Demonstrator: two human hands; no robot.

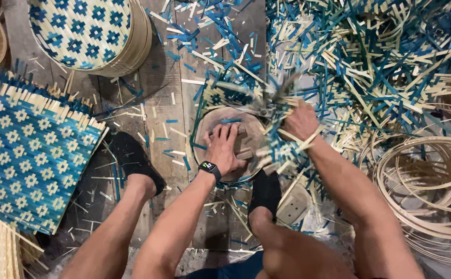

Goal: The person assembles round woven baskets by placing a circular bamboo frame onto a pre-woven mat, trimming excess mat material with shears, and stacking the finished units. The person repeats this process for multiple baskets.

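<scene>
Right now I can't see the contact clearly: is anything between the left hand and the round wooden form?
Nothing visible: the left hand presses flat on the round wooden form. The right hand, blurred, grips woven strips at its right edge.

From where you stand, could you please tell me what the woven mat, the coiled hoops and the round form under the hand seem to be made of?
Woven mat: flat split strips, probably bamboo, some dyed blue, some left pale, matt; loose strip ends show along its edge.
Coiled hoops: thin bent strips of the same pale material, undyed.
Round form under the left hand: looks like brown wood, worn and dull, though partly covered.
</scene>
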